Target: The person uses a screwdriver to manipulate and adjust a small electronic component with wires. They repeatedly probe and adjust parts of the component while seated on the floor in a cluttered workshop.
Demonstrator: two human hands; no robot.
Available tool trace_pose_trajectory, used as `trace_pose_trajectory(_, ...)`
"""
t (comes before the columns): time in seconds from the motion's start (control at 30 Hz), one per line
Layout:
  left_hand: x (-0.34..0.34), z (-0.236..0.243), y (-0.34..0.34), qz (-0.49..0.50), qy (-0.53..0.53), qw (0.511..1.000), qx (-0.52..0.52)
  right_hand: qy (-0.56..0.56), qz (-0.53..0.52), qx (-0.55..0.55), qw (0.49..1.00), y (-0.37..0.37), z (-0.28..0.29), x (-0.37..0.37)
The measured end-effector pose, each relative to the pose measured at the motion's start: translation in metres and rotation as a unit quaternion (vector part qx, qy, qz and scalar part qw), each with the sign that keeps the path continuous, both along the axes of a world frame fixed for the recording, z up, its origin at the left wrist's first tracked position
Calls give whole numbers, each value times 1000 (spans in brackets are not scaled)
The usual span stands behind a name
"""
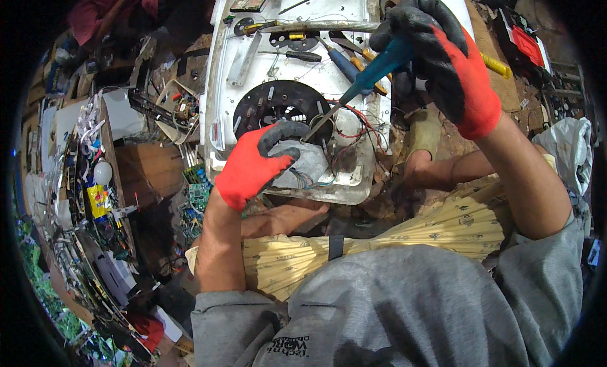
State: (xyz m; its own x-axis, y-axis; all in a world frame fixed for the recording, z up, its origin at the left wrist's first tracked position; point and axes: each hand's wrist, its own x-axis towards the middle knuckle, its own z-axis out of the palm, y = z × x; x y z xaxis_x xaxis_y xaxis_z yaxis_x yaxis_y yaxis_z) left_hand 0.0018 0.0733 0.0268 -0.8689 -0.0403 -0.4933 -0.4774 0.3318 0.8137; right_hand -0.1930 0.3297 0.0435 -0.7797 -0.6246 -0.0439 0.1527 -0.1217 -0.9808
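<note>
A white appliance panel [253, 82] lies in front of me with a dark round fan part [269, 107] set in it and red and black wires [357, 130] beside it. My left hand [256, 164], in a red and black glove, grips a grey plastic piece [310, 164] at the panel's near edge. My right hand [442, 57], gloved the same way, holds a blue-handled screwdriver [379, 66] slanting down. Its tip meets the grey piece just beside my left fingers.
More screwdrivers [341, 60] and a metal bar [316, 26] lie on the panel's far part. Green circuit boards [196, 193] and a wooden shelf stacked with clutter [95, 177] stand at my left. A red-topped box [528, 44] sits far right. My bare knees are under the panel.
</note>
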Motion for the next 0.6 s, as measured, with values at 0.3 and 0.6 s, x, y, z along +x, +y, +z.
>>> trace_pose_trajectory(0.3, -1, 2, 3, 7, -15, 1000, -9, -12, -78, 32, 996, -1, 2, 1)
trace_pose_trajectory(0.6, -1, 1, 2, -2, -5, 1000, -20, 192, -14, 210, 958, 6, 17, -15)
